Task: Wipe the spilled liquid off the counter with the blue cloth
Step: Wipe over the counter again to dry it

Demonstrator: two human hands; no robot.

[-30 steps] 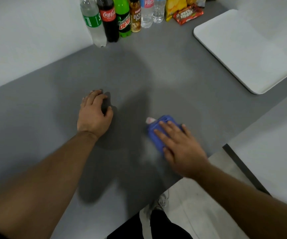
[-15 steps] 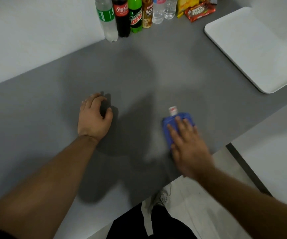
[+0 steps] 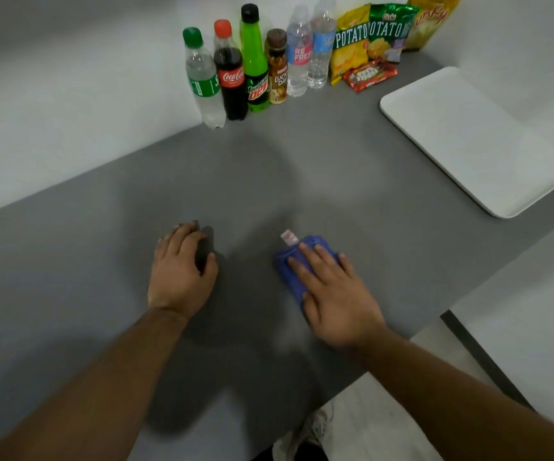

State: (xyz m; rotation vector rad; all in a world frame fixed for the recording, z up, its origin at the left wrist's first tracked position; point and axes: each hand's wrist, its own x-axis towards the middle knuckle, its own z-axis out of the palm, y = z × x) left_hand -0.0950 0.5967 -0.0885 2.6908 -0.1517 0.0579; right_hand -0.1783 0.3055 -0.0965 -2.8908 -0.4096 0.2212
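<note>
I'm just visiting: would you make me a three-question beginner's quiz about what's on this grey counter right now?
1. True or false: the right hand lies flat on the folded blue cloth.
2. How many capped drink bottles stand by the white wall: A four, B six, C eight?
3. Fill in: the left hand rests on the grey ____, holding nothing.

Key: 1 true; 2 B; 3 counter.
</note>
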